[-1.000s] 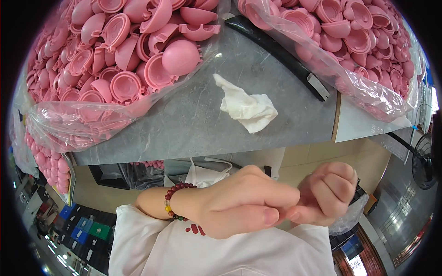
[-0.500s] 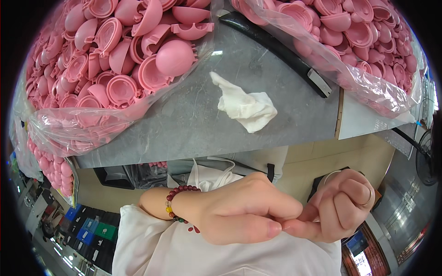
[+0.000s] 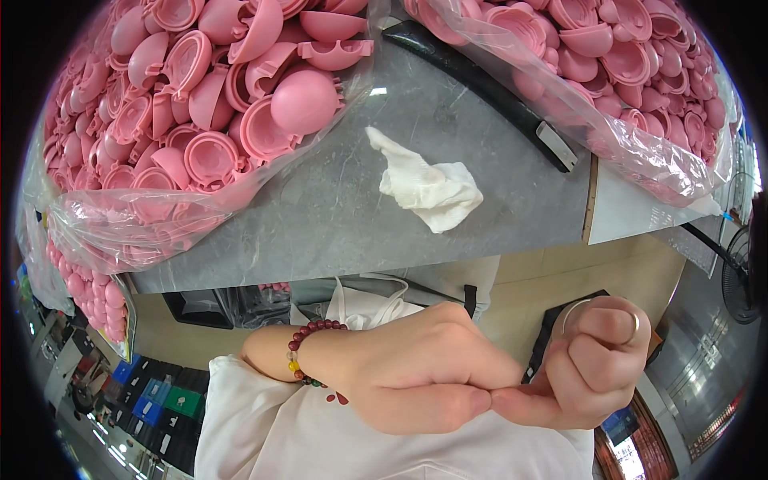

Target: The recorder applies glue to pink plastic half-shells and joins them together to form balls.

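My left hand [image 3: 428,372], with a beaded bracelet [image 3: 298,356] at its wrist, is closed in front of my white top [image 3: 320,448]. Its thumb lies pressed along the bent index finger. Against its tip rests the thumb of my right hand [image 3: 592,368], whose other fingers are curled in. A ring and a thin bangle show on the right hand. Whatever is between the fingertips, if anything, is hidden. Beyond both hands, a crumpled white cloth [image 3: 428,188] lies on the grey table [image 3: 320,232], touched by neither.
Pink plastic half-shells fill a clear bag [image 3: 144,232] at the far left and another clear bag [image 3: 648,172] at the far right. A black strip-like tool with a pale metal end [image 3: 488,84] lies beside the right bag. A fan [image 3: 742,276] stands at the right edge.
My right hand has rolled a little, its fingers curling tighter and its thumb straightening against my left fingertips. The left hand has barely shifted. Cloth and bags stay put.
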A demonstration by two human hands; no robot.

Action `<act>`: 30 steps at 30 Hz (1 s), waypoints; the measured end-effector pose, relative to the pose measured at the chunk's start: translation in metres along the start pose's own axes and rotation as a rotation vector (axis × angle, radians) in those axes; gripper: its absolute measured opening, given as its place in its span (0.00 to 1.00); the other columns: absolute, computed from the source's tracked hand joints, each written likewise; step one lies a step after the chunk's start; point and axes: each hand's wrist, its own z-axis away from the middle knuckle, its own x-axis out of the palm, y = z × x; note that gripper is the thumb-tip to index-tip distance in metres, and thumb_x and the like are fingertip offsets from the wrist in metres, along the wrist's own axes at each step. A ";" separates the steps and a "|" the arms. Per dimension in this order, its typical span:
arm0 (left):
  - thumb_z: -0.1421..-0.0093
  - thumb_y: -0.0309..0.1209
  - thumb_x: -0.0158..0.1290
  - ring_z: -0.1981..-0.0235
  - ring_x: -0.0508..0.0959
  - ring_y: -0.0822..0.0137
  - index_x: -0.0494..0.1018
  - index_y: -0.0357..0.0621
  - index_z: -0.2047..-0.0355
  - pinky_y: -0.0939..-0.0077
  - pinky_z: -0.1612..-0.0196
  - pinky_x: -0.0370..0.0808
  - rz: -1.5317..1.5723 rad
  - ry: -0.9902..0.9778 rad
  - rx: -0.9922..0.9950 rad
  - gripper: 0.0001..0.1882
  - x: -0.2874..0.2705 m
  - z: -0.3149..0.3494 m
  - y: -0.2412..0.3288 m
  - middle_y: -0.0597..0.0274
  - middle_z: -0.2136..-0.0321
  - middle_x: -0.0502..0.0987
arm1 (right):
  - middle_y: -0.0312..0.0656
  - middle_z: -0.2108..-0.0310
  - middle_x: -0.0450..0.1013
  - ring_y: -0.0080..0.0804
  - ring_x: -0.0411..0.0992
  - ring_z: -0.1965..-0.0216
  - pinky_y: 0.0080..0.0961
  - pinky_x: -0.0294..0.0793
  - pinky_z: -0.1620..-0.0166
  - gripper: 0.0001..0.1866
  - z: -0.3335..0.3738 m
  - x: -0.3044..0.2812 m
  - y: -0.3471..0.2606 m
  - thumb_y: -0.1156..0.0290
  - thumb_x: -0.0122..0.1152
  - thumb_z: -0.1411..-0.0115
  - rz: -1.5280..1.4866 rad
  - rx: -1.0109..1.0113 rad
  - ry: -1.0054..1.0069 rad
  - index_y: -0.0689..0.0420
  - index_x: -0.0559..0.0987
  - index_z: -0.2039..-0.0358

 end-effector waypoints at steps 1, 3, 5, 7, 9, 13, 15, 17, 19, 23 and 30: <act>0.56 0.26 0.43 0.89 0.61 0.59 0.61 0.38 0.85 0.71 0.85 0.57 -0.001 0.002 0.001 0.05 -0.001 0.001 0.000 0.61 0.89 0.60 | 0.29 0.84 0.54 0.23 0.50 0.82 0.19 0.50 0.81 0.20 0.001 0.001 0.000 0.72 0.51 0.69 -0.051 0.037 0.013 0.37 0.80 0.73; 0.56 0.24 0.44 0.88 0.62 0.59 0.64 0.36 0.82 0.71 0.85 0.58 -0.021 -0.050 -0.009 0.04 -0.001 0.000 -0.002 0.59 0.88 0.62 | 0.28 0.84 0.54 0.21 0.51 0.83 0.19 0.49 0.80 0.19 -0.001 0.006 0.001 0.73 0.49 0.71 -0.102 0.085 0.075 0.40 0.81 0.76; 0.56 0.24 0.44 0.88 0.63 0.58 0.65 0.35 0.81 0.71 0.85 0.58 -0.022 -0.043 0.013 0.04 -0.001 0.000 -0.003 0.59 0.88 0.62 | 0.28 0.85 0.54 0.19 0.51 0.84 0.20 0.48 0.79 0.19 -0.003 0.009 0.000 0.75 0.47 0.74 -0.155 0.131 0.139 0.43 0.81 0.80; 0.55 0.23 0.44 0.88 0.63 0.58 0.66 0.34 0.80 0.71 0.85 0.59 -0.025 -0.034 0.034 0.04 0.000 0.001 -0.004 0.59 0.88 0.63 | 0.28 0.85 0.54 0.19 0.51 0.84 0.20 0.46 0.79 0.19 -0.003 0.010 -0.001 0.76 0.46 0.75 -0.199 0.176 0.151 0.42 0.80 0.81; 0.54 0.24 0.44 0.88 0.63 0.58 0.67 0.34 0.79 0.71 0.84 0.59 -0.026 -0.034 0.016 0.05 0.001 0.001 -0.004 0.58 0.88 0.64 | 0.28 0.86 0.53 0.19 0.50 0.85 0.20 0.45 0.80 0.18 -0.003 0.010 -0.003 0.76 0.46 0.75 -0.204 0.181 0.151 0.42 0.79 0.83; 0.53 0.25 0.44 0.88 0.64 0.58 0.67 0.33 0.79 0.71 0.84 0.60 -0.029 -0.023 0.038 0.06 0.001 0.001 -0.004 0.59 0.88 0.64 | 0.28 0.87 0.53 0.19 0.49 0.86 0.19 0.43 0.80 0.15 -0.003 0.012 -0.003 0.77 0.44 0.75 -0.195 0.176 0.183 0.43 0.77 0.87; 0.52 0.25 0.43 0.88 0.64 0.58 0.67 0.33 0.78 0.71 0.84 0.60 -0.036 -0.044 0.010 0.06 0.001 0.001 -0.002 0.58 0.87 0.64 | 0.28 0.88 0.53 0.19 0.49 0.86 0.19 0.42 0.80 0.15 -0.003 0.015 -0.002 0.77 0.43 0.75 -0.216 0.160 0.203 0.44 0.76 0.87; 0.53 0.25 0.43 0.87 0.64 0.58 0.67 0.32 0.78 0.71 0.84 0.60 -0.044 -0.051 0.002 0.06 0.001 0.002 -0.001 0.58 0.87 0.64 | 0.28 0.88 0.53 0.19 0.49 0.86 0.19 0.42 0.80 0.15 -0.003 0.018 -0.002 0.77 0.43 0.75 -0.237 0.145 0.221 0.45 0.75 0.87; 0.53 0.24 0.43 0.87 0.64 0.58 0.67 0.32 0.78 0.71 0.84 0.60 -0.051 -0.057 -0.006 0.06 0.000 0.002 -0.001 0.58 0.87 0.64 | 0.29 0.89 0.53 0.19 0.48 0.86 0.19 0.41 0.80 0.13 -0.002 0.019 -0.004 0.77 0.44 0.74 -0.192 0.137 0.230 0.45 0.75 0.88; 0.57 0.24 0.41 0.88 0.63 0.59 0.64 0.36 0.83 0.71 0.84 0.60 -0.016 -0.041 -0.024 0.03 0.000 0.001 -0.002 0.60 0.88 0.62 | 0.30 0.88 0.53 0.19 0.49 0.85 0.19 0.44 0.80 0.14 -0.002 0.013 -0.001 0.76 0.47 0.72 -0.190 0.118 0.149 0.45 0.78 0.84; 0.59 0.25 0.40 0.88 0.61 0.60 0.59 0.39 0.87 0.72 0.84 0.59 -0.002 -0.050 -0.004 0.04 -0.003 0.001 0.001 0.61 0.89 0.59 | 0.33 0.81 0.57 0.25 0.53 0.83 0.18 0.50 0.85 0.13 0.003 -0.003 -0.008 0.57 0.62 0.57 0.009 0.095 -0.030 0.37 0.78 0.67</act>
